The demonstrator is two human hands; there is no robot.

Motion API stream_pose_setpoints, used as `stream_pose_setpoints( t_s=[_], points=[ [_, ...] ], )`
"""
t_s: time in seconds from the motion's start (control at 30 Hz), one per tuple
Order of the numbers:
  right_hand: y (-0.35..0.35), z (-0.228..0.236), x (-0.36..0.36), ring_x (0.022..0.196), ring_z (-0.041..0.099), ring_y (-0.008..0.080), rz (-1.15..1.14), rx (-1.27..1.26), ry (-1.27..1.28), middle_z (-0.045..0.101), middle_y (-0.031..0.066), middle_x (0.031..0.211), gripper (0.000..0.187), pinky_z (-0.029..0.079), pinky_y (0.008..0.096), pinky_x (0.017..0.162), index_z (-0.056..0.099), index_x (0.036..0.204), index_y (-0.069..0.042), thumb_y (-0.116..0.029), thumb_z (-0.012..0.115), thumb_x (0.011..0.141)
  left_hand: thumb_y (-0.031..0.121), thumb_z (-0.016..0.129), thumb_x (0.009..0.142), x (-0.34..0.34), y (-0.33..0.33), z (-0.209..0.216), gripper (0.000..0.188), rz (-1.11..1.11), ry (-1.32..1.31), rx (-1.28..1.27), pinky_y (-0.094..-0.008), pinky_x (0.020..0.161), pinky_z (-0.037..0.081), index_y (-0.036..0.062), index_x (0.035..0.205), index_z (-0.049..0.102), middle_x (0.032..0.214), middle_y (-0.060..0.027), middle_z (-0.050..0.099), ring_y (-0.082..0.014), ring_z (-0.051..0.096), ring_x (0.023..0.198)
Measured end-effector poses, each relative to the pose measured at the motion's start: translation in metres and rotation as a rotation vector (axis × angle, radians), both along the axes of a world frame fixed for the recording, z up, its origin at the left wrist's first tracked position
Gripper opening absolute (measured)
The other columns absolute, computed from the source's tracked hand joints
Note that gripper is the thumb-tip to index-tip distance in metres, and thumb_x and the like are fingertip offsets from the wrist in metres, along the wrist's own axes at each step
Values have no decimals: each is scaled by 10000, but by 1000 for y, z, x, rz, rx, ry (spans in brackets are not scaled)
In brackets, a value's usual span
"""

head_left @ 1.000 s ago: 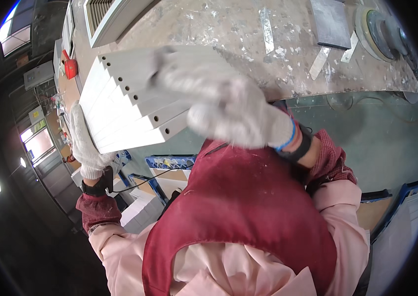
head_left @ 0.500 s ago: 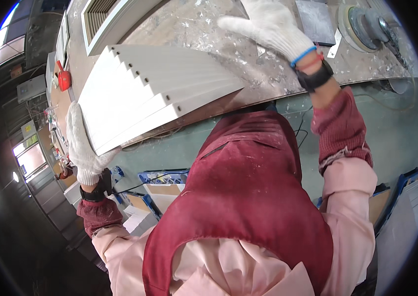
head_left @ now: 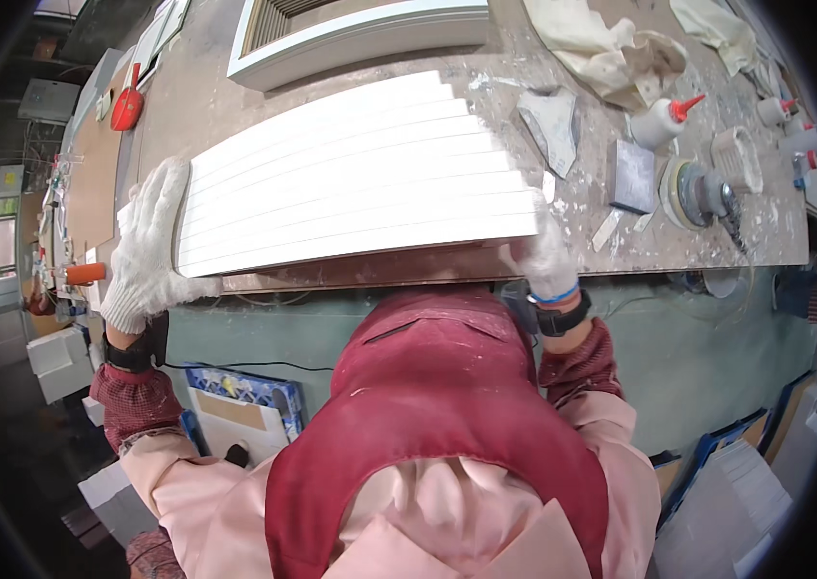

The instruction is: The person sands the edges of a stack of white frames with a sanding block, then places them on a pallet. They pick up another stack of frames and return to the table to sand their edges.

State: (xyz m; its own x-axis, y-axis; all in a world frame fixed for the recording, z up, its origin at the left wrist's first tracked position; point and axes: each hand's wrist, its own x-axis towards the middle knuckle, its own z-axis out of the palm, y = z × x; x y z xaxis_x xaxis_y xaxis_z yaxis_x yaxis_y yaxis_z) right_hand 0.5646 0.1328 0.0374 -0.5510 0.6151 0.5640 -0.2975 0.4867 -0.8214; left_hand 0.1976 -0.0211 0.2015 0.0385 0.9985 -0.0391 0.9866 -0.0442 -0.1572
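A fanned row of long white slats [head_left: 351,179] lies across the workbench before me, their right ends stepped. My left hand [head_left: 148,241], in a white knitted glove, lies along their left ends, fingers stretched out and thumb apart near the front edge. At the near right corner, my right hand [head_left: 545,256], gloved likewise, is against the slat ends. Its thumb stands apart below the front slat; its other fingers are slightly blurred and partly hidden. Neither hand is wrapped round a slat.
Behind the slats lies a white louvred frame [head_left: 370,46]. To the right are a round sander [head_left: 703,193], a grey block [head_left: 631,176], a red-tipped glue bottle [head_left: 657,124] and crumpled cloth [head_left: 611,53]. A red scoop-like tool [head_left: 126,108] lies left. The workbench front edge [head_left: 659,270] runs before me.
My right hand has come back from the far side of the workbench to the slats' right ends. The slats now lie straighter along the front edge. My left hand remains at their left ends.
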Motion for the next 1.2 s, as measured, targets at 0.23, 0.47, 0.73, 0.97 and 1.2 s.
stream_pose_setpoints(
  t_s=[0.23,0.47,0.73,0.97,1.2],
  points=[
    [-14,-75,-34,1231,499,212,-267,-728,-184,544,104,1320,569,406,339,1028,448,1380,-2,-402,525,983,829,648,566,-15,4,-15,1237,-122,-23,103,-557,1157,198,42,1468,335,1460,-227,380,-423,345,1369],
    [-34,39,-70,1127,588,229,-186,-816,173,612,129,1236,583,467,368,960,549,1280,46,-445,519,966,778,684,532,-20,-17,-14,1229,-43,-37,138,-564,1163,193,38,1455,352,1438,-230,398,-422,344,1370],
    [-1,-7,-23,1011,651,263,-309,300,-244,677,145,1090,620,499,375,864,656,1111,42,-534,521,926,704,733,517,-105,-71,-10,1184,-28,-77,142,-515,1081,316,59,1443,376,1415,-232,414,-440,390,1299],
    [-17,-6,-2,1065,625,329,-373,446,-463,681,171,1099,773,444,414,942,668,1134,19,-671,388,927,595,842,445,-192,-128,-26,1342,215,-705,211,-405,1160,245,12,1507,265,1535,-195,323,-339,292,1432],
    [45,-74,54,1187,545,289,-452,-35,-70,560,151,1326,692,406,407,1034,518,1321,18,-544,524,915,133,788,624,-211,-139,-208,999,177,-1340,453,-296,1103,313,-36,1482,304,1446,-129,465,-181,433,1318]
  ],
)
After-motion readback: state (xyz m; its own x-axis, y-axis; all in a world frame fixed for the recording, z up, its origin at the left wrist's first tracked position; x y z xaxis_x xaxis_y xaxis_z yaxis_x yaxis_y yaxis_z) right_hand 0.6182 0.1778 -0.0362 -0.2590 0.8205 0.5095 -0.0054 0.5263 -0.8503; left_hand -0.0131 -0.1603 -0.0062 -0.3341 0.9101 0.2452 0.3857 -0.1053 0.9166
